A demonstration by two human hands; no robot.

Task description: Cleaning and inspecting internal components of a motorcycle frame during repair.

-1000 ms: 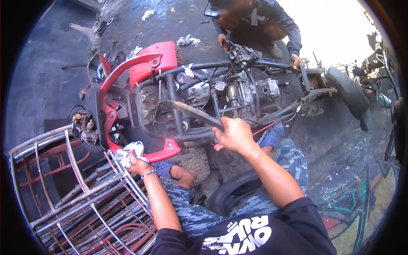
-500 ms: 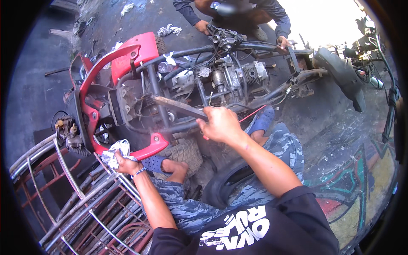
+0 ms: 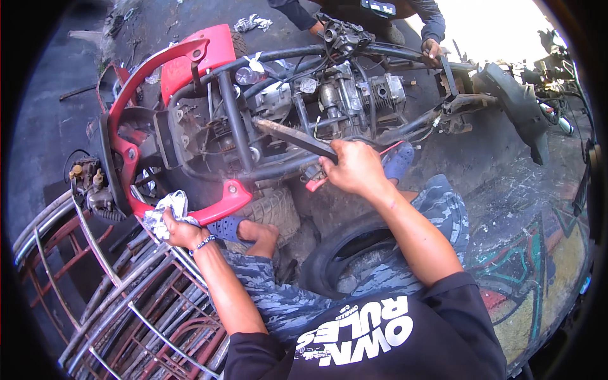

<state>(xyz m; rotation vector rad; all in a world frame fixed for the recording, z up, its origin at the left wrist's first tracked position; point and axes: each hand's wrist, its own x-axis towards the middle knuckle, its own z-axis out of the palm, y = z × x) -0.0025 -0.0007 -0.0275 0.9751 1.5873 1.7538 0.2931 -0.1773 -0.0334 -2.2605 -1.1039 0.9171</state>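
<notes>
My left hand (image 3: 182, 233) is closed around a crumpled white rag (image 3: 166, 212). The rag is pressed onto the red curved bumper bar (image 3: 218, 206) at the left end of a bare vehicle frame (image 3: 237, 130). In my right hand (image 3: 358, 166), fingers wrapped round it, is a long flat bar (image 3: 297, 138), dark along its length with a rusty brown far end. That bar slants leftward over the near frame tube, its tip above the open space inside the frame. Just below the right hand a small red-ended part (image 3: 315, 183) shows, partly hidden.
An engine (image 3: 339, 95) sits inside the frame. Beyond it, a co-worker's hand (image 3: 432, 49) touches the far tube beside a carburetor (image 3: 345, 35). Metal racks (image 3: 120, 278) stand at the near left. A loose tyre (image 3: 313, 266) lies by my legs. A dark fender (image 3: 510, 104) is at right.
My right hand and the flat bar have shifted right and slightly away from me. The left hand with the rag sits a little further left. The view has shifted slightly too.
</notes>
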